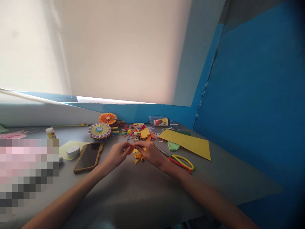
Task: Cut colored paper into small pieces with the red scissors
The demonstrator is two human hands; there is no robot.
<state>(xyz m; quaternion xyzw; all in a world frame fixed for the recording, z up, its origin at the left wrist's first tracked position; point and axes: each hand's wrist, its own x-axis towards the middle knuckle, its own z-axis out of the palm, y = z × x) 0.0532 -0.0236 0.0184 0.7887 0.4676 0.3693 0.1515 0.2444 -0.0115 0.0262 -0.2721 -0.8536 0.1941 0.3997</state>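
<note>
Over the middle of the grey table, my left hand (119, 153) and my right hand (149, 152) meet with fingertips pinched on a small piece of orange paper (131, 149). Its exact shape is partly covered by my fingers. Just beneath lie several folded yellow-orange paper pieces (138, 157). Scissors (181, 161) with red and yellow handles rest by my right wrist, their blades pointing toward my right hand. Behind my hands spreads a heap of coloured paper scraps (140, 131).
A phone (88, 156) and a white case (73, 150) lie left. Two pleated paper rosettes (99, 131) sit at the back. A yellow sheet (188, 143), green folded paper (173, 146) and a glue bottle (162, 122) are right. A blue wall (250, 111) bounds the table.
</note>
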